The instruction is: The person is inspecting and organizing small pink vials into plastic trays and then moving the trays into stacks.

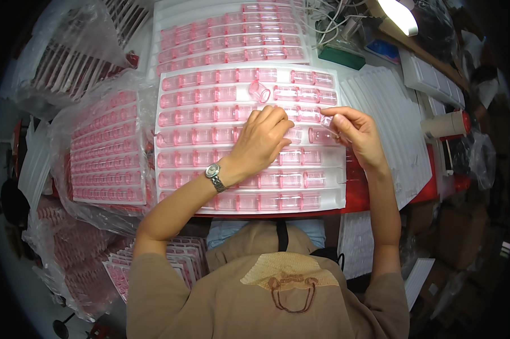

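Rows of clear, pink-tinted plastic cups (212, 117) lie on their sides in a white tray (333, 195) in front of me. My left hand (260, 135), with a wristwatch (212, 171), bends over the middle rows with curled fingers. Its fingertips are among the cups, and what they grip is hidden. At the tray's right side, my right hand (358, 133) pinches a small clear plastic cup (327, 121) between thumb and fingers. Below it lies a cup (319, 135) set apart from its row by a gap. One loose cup (259, 91) sits tilted in the second row.
Another filled tray (229, 42) lies behind. On the left stands a plastic-wrapped tray (105, 147) of pink cups. White ribbed trays (388, 124) are stacked at the right, near a lit lamp (399, 16) and a green box (341, 57). More filled trays (179, 254) stand low beside me.
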Available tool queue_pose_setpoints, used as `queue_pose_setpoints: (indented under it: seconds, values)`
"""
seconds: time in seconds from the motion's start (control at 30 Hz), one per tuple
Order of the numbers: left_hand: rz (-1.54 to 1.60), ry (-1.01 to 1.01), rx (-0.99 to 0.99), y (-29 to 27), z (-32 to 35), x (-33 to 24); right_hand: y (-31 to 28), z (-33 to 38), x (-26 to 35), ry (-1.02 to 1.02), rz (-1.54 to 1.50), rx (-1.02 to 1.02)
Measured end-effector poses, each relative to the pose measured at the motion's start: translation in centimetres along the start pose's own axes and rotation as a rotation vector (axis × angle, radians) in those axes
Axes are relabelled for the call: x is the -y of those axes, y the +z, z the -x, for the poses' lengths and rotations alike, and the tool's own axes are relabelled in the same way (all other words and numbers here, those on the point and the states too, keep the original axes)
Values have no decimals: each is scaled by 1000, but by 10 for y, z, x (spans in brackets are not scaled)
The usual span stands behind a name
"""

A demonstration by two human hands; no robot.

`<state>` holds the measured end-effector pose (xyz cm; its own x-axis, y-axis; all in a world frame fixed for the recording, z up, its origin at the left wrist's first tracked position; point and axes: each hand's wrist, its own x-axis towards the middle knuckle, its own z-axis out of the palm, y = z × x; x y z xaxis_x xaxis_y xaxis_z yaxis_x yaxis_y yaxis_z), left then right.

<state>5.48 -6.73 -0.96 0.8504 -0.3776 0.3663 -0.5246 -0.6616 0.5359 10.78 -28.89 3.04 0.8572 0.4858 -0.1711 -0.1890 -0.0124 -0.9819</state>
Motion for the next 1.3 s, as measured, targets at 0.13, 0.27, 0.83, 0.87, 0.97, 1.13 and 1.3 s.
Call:
queue_pose_setpoints:
  seconds: [0.13,0.27,0.83,0.87,0.97,1.13,1.3]
  values:
    - [516,-38,-13,-7,0,-9,18,8,-1,6,51,37]
    - [472,-50,28,-8,-1,-8,22,-5,-18,-49,269,101]
    - [152,-137,-64,-20,14,-10,65,2,-3,-433,-180,-220]
    - [512,-248,-83,-17,14,-16,77,1,-2,-474,-156,-220]
    - [981,-339,-183,-4,16,-37,86,1,-4,-742,182,-342]
    - [832,-336,-240,-1,24,-50,79,10,-5,-953,527,-334]
    - [946,-387,-278,10,17,-55,77,27,-14,-642,493,-244]
